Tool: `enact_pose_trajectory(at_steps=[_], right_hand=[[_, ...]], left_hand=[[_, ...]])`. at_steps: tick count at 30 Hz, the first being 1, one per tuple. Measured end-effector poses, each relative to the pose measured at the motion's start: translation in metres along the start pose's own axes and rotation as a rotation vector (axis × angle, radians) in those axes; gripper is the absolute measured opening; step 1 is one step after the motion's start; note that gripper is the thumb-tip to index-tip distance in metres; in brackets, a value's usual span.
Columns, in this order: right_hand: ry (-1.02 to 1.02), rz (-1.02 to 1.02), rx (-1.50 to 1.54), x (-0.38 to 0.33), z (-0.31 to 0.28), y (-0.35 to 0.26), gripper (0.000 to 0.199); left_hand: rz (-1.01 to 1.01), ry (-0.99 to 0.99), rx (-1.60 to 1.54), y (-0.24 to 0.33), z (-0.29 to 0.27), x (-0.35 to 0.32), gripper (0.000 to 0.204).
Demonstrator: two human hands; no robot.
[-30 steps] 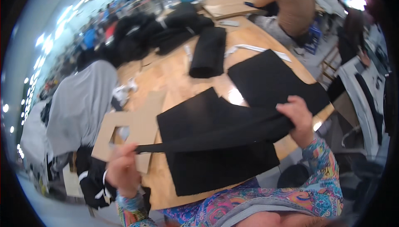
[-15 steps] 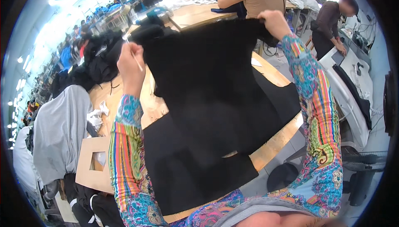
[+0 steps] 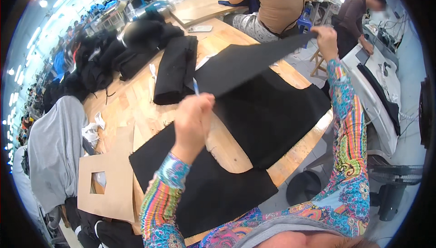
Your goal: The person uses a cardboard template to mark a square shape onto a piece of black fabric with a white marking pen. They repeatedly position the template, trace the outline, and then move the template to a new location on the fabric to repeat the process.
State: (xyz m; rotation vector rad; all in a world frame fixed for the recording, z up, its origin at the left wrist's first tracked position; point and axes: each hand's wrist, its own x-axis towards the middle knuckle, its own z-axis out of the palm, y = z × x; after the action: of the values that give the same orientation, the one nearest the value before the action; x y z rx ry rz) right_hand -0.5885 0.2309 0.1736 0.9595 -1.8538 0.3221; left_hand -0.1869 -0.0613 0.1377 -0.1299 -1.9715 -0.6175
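Observation:
A black cloth panel (image 3: 254, 64) is stretched slantwise above the wooden table. My right hand (image 3: 326, 42), raised at the far right, pinches one corner of it. Closed in a fist, my left hand (image 3: 193, 118) has a thin blue-and-white pen (image 3: 195, 86) sticking up from it. The panel's near left end reaches this fist; whether the fingers grip the cloth too is hidden. Beneath lie more black cloth, one part (image 3: 286, 121) at the right and another (image 3: 222, 198) nearer me, with bare wood showing along a curved edge between them.
A folded black cloth bundle (image 3: 176, 68) lies beyond my left hand, near a dark garment heap (image 3: 136, 43). A tan card template (image 3: 118, 202) with a rectangular hole is at left. A phone (image 3: 200, 28) rests farther back. A seated person (image 3: 279, 5) and a fan (image 3: 394, 180) are around.
The panel that hung upright between my hands now slopes low to the left. My left hand came down and rightward; my right hand moved slightly right and down. Cloth underneath is uncovered.

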Motion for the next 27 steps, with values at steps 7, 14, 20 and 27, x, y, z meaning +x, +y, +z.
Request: enact_pose_trajectory(at_steps=[7,14,20,27], right_hand=[[-0.241,0.1,-0.046,-0.142,0.013,-0.008,0.016],[-0.198,0.197,-0.071,-0.2,-0.012,-0.006,0.015],[-0.229,0.285,-0.133,-0.246,-0.036,0.0,0.015],[-0.24,0.291,-0.217,-0.264,-0.042,0.0,0.014]], left_hand=[[-0.067,-0.227,-0.089,0.03,0.05,-0.098,0.02],[-0.179,-0.406,-0.17,0.055,0.082,-0.153,0.017],[-0.152,-0.483,-0.16,0.067,0.096,-0.173,0.012],[-0.136,-0.534,-0.121,0.074,0.098,-0.179,0.014]])
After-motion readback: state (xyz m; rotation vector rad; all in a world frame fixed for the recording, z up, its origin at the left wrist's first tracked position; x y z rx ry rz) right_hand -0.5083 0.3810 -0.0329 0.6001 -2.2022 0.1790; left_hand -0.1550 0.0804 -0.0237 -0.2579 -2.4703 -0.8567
